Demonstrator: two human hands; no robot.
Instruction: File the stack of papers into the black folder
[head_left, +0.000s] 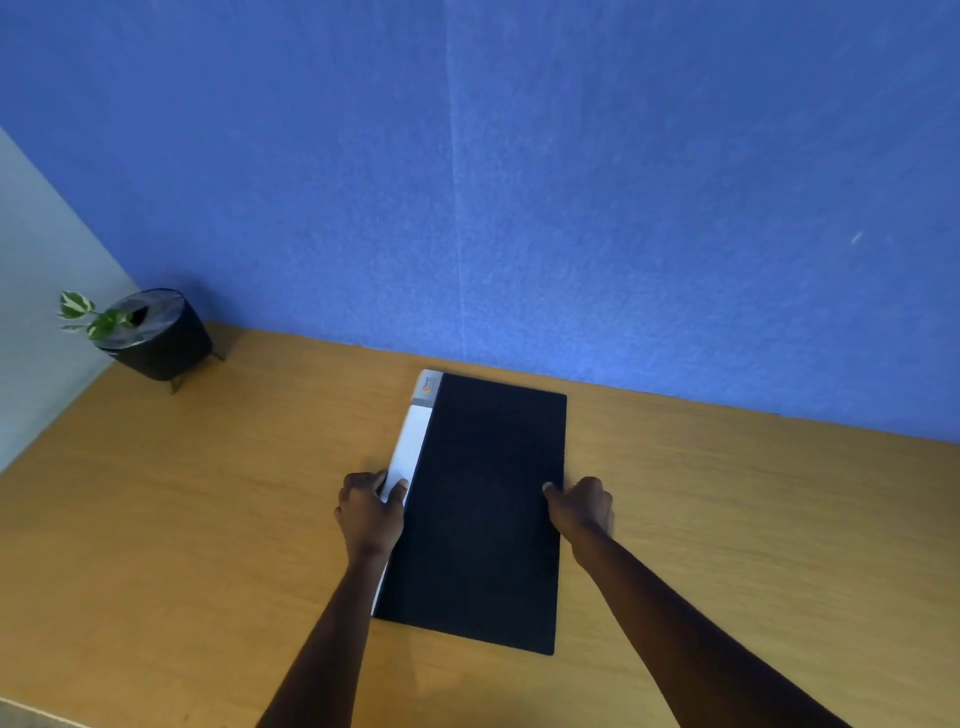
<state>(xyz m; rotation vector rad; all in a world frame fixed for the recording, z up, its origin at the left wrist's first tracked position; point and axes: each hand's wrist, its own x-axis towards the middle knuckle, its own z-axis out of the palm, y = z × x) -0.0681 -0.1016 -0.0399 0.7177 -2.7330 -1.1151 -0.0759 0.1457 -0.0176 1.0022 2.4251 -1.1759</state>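
The black folder (488, 509) is found closed and lying flat on the wooden surface (727, 519), its white spine (410, 447) to the left. No loose papers are seen anywhere on the surface; whether the stack is already inside cannot be told. The left hand (370, 512) is curled around the spine edge, thumb on top. The right hand (581, 506) is closed over the folder's right edge, thumb pressed on the cover. Either opening is pending or filing is judged complete. A potted plant (150, 332) stands well apart.
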